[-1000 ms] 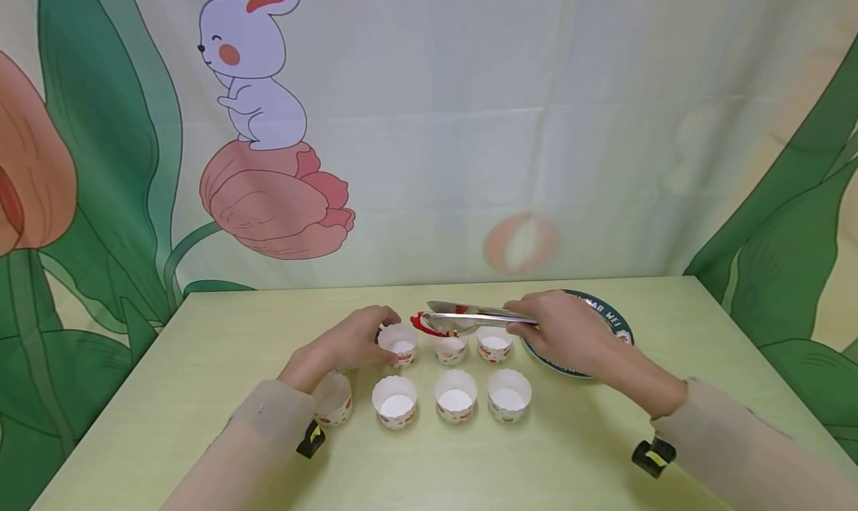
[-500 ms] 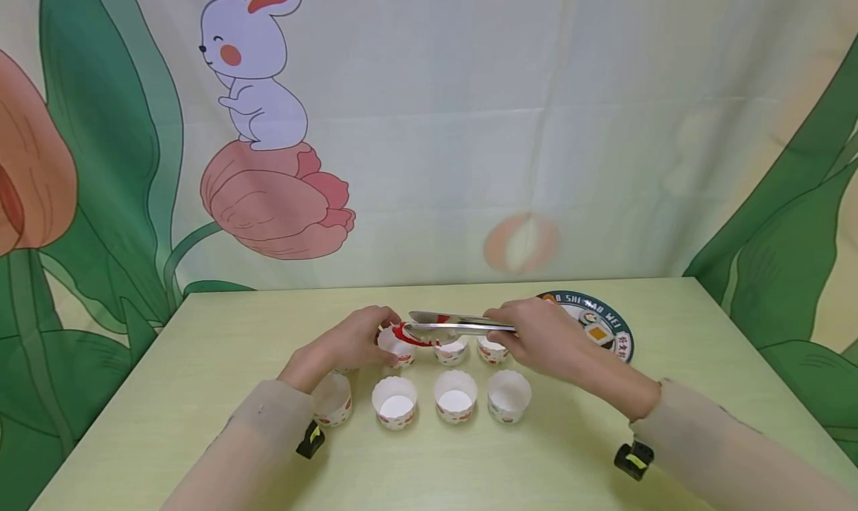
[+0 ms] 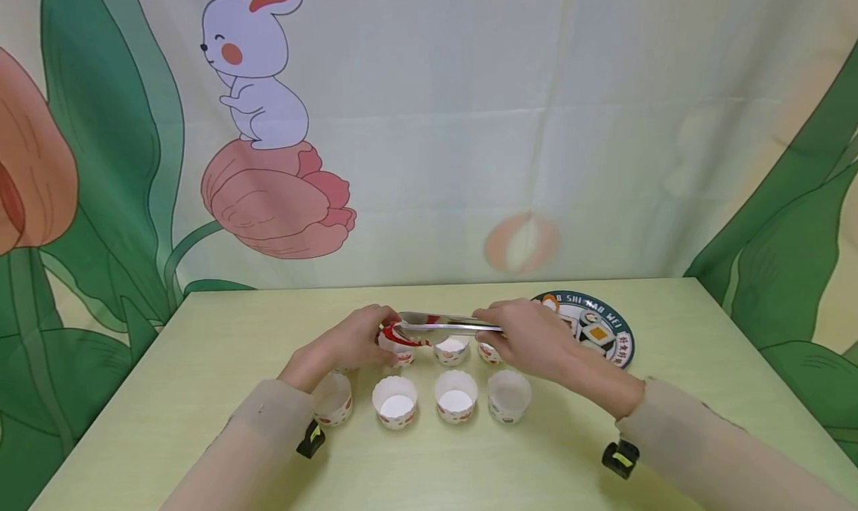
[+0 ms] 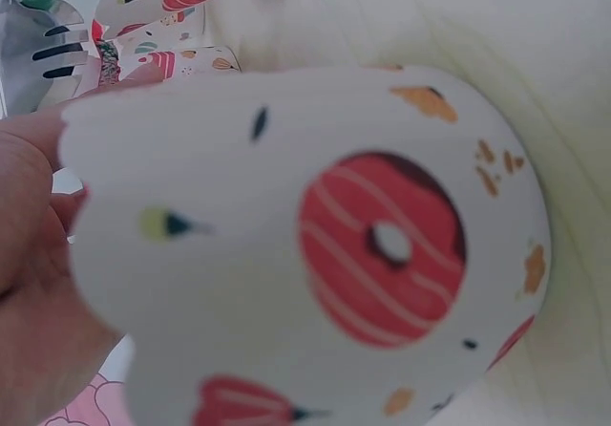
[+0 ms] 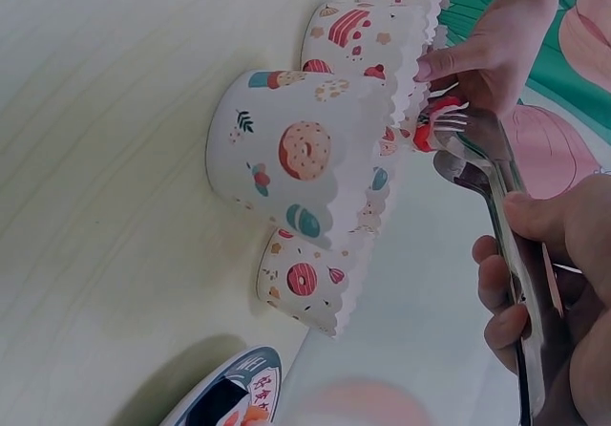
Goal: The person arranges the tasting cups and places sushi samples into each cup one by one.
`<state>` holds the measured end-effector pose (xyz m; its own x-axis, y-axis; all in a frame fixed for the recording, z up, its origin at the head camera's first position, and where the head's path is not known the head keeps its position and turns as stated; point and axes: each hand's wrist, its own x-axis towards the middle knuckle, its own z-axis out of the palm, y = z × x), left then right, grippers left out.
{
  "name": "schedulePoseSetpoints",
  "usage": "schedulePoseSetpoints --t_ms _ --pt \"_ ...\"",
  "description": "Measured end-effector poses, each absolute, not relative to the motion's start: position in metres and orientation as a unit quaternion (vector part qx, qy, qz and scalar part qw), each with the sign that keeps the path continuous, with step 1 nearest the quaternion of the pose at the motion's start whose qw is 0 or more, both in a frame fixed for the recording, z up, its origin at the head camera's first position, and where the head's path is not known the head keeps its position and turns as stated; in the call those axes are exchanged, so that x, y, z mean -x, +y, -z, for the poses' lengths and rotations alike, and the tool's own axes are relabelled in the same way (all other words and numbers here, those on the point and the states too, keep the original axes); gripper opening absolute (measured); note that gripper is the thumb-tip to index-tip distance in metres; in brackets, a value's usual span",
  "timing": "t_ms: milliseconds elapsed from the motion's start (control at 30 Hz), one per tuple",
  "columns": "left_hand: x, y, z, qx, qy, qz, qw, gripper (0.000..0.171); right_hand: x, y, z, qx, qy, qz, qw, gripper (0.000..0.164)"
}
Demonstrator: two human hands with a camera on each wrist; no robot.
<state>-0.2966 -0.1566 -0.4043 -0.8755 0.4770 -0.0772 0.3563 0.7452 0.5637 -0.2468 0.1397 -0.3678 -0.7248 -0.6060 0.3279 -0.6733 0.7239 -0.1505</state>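
My left hand [image 3: 351, 337] holds a white paper baking cup [image 3: 404, 360] with printed sweets, in the back row, by its side. My right hand [image 3: 529, 340] grips metal tongs [image 3: 462, 326], one end forked and the other spoon-like in the right wrist view. Between the tong ends is a red-and-white piece [image 5: 426, 138], its kind unclear; it sits at the held cup's mouth, beside my left fingers. Several like cups stand around, among them a front-row cup [image 3: 395, 403]. A large blurred cup [image 4: 248, 283] hides part of my left hand in the left wrist view.
A round plate [image 3: 626, 340] with a dark green lettered rim and food pictures lies at the back right, partly behind my right hand. Beyond the pale table [image 3: 201, 421] hangs a printed curtain [image 3: 429, 161].
My right hand has moved left with the tongs, bringing the red-and-white piece over to the held cup. More of the plate shows. The left hand has stayed in place.
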Motion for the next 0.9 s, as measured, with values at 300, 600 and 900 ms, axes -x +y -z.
schedulePoseSetpoints --t_ms 300,600,900 --pt "0.2966 -0.1570 0.4046 -0.234 0.927 -0.274 0.103 0.054 0.2463 0.1347 0.3680 -0.358 -0.916 -0.114 0.141 0.024" --pt "0.2968 -0.1573 0.4046 -0.241 0.925 -0.275 0.100 0.054 0.2455 0.1352 0.3665 -0.353 -0.917 -0.122 0.137 0.024" --pt "0.2976 -0.1581 0.4042 -0.246 0.927 -0.267 0.097 0.054 0.2478 0.1423 0.3691 -0.330 -0.927 -0.129 0.126 0.028"
